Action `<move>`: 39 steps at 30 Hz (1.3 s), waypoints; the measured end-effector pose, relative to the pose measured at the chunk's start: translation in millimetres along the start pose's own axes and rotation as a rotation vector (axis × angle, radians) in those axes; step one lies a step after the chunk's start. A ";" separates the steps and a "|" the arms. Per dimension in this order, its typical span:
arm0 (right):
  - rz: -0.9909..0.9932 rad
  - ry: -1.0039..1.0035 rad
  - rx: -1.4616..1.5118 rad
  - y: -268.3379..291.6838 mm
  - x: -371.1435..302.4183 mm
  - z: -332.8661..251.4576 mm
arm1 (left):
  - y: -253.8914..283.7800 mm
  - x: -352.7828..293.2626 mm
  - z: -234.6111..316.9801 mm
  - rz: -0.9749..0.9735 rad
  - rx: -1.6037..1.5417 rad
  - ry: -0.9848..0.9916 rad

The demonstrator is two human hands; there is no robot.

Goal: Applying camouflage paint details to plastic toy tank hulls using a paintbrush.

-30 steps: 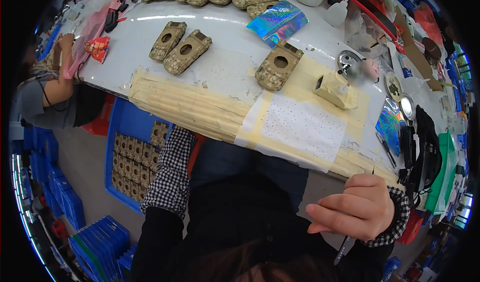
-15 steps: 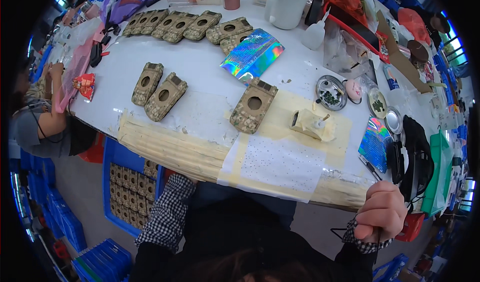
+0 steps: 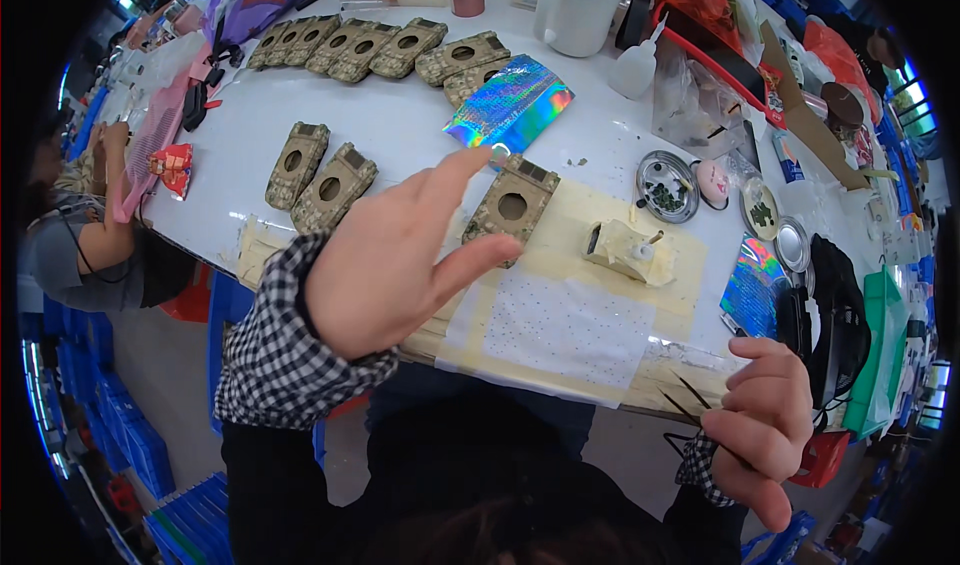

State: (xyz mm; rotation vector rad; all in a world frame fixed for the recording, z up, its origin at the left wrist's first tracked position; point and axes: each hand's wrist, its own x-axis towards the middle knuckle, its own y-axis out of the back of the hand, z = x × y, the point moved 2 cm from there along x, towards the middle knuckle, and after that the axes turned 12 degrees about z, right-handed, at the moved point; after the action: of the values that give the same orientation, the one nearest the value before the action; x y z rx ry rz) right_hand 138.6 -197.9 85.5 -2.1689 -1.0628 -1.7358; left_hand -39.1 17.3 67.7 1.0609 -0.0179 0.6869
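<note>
My left hand reaches over the table's front edge, fingers stretched and thumb apart. Between its thumb and fingertips lies a camouflage-patterned toy tank hull with a round hole; whether they touch it I cannot tell. In my right hand, at the lower right, are dark pointed tweezers, tips apart. Left of the single hull lie two similar hulls, partly behind my left hand. A small block wrapped in cream tape, with a short peg on top, sits right of the single hull.
More hulls line the back beside a shiny holographic pouch. To the right are a metal dish of small dark green pieces, a squeeze bottle and a white mug. Speckled white paper covers the front edge. Another person's arm is at far left.
My left hand has risen from below the table edge and moved right toward the single hull, opening. My right hand has turned, so the tweezers now show pointing up and left.
</note>
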 end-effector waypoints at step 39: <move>0.058 -0.302 -0.333 -20.2 -14.6 32.4 | -71.3 62.8 -29.6 -0.278 -1.738 0.698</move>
State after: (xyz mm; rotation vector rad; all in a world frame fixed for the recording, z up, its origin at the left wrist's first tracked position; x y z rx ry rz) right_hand 150.7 -171.9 56.3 -2.7037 -0.8016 -1.6980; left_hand 39.2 51.6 16.9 -0.8468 0.1175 0.4865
